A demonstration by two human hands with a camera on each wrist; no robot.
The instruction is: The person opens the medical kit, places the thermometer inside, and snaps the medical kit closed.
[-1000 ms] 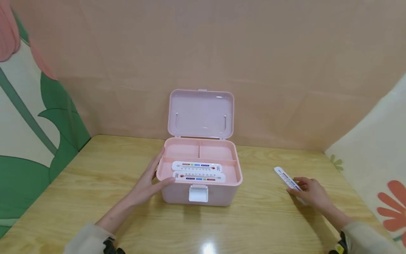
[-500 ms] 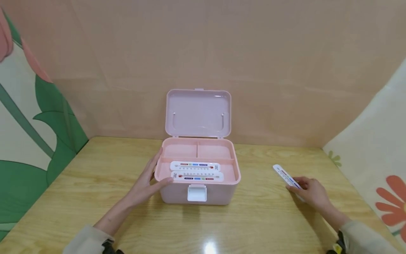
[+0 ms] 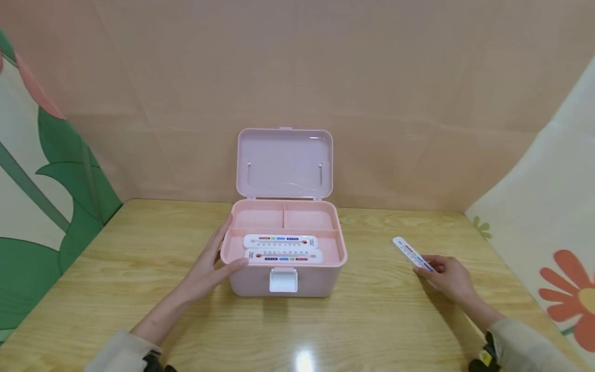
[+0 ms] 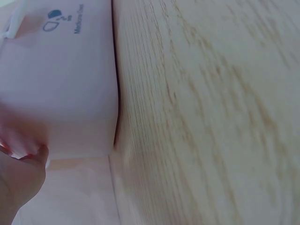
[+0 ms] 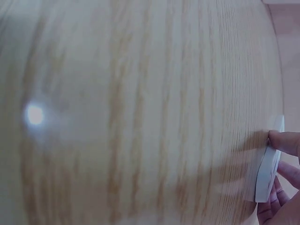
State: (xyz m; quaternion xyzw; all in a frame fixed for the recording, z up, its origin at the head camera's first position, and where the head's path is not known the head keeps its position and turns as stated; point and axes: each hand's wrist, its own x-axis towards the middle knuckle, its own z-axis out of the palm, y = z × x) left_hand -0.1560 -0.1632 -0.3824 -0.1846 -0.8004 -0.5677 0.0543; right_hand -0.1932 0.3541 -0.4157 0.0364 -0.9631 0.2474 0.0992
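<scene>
A pink medicine box (image 3: 316, 281) stands with its lid (image 3: 284, 163) raised. Two white thermometers lie side by side in the tray's front compartment: a rear thermometer (image 3: 281, 241) and a front thermometer (image 3: 283, 256). My left hand (image 3: 204, 274) rests on the box's left front corner, fingers straight along the left side and thumb on the front rim. In the left wrist view only part of that hand (image 4: 23, 180) shows against the box. Off to the right, my right hand (image 3: 453, 279) pinches a third thermometer (image 3: 409, 251) between thumb and fingers, low over the table; contact with the tabletop is unclear.
The tray's two rear compartments (image 3: 257, 217) hold nothing. A white latch (image 3: 283, 280) hangs on the box front. The wooden table (image 3: 372, 320) extends around the box. A plain backdrop (image 3: 395, 103) is behind it, with patterned cloth (image 3: 32, 258) on both sides.
The head view has shifted slightly, so box and hands appear a little further left. The right hand keeps its thermometer, whose far end appears slightly higher. The left hand stays on the box.
</scene>
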